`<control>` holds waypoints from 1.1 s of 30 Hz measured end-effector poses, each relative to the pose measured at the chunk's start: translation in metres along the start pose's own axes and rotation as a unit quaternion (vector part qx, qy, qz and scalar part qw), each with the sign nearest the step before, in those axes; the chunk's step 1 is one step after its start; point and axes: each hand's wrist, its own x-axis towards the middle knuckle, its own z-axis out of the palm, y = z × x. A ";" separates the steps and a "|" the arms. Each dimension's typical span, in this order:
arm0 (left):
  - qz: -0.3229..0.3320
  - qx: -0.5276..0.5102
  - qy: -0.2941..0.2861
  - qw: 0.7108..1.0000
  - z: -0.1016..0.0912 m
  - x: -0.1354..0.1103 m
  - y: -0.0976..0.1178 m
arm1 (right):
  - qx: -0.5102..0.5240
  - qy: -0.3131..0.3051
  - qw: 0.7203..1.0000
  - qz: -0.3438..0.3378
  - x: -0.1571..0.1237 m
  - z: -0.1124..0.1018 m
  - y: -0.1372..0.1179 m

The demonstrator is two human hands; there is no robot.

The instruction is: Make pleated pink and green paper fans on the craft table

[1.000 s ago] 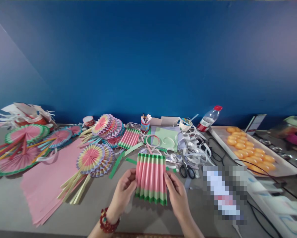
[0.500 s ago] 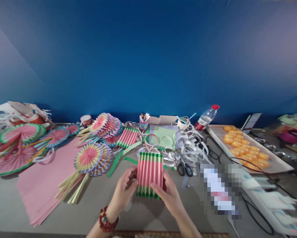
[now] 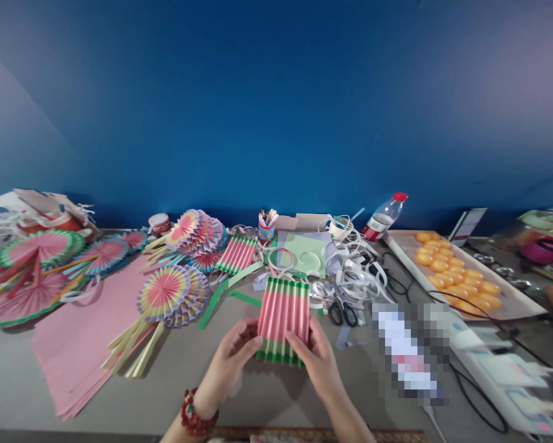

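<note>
Your left grip [image 3: 235, 352] pinches the left edge of the pink-and-green, accordion-pleated paper rectangle [image 3: 283, 307]; your right grip [image 3: 320, 357] clamps its right side, thumb across the front pleats, over the grey bench [image 3: 258, 403].

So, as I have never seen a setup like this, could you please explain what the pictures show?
Gladly. There is no machine here, only a person's bare hands, seen by one head-worn camera looking forward and down. The left hand and right hand hold a pleated pink-and-green paper by its sides, the right thumb lying across its front. On the grey table, round paper fans and pink sheets lie to the left. To the right are scissors, tangled pale strips and a white tray of round orange things.
</note>
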 end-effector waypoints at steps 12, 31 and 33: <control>-0.001 0.020 0.034 0.999 0.000 0.000 0.000 | 0.006 0.034 0.999 -0.007 0.001 -0.003 -0.003; 0.041 0.116 0.011 0.992 -0.013 0.007 -0.011 | -0.003 0.039 0.999 -0.025 0.001 -0.006 -0.001; 0.024 0.111 0.007 0.993 -0.013 0.009 -0.009 | 0.006 0.030 0.999 -0.025 0.000 -0.005 -0.005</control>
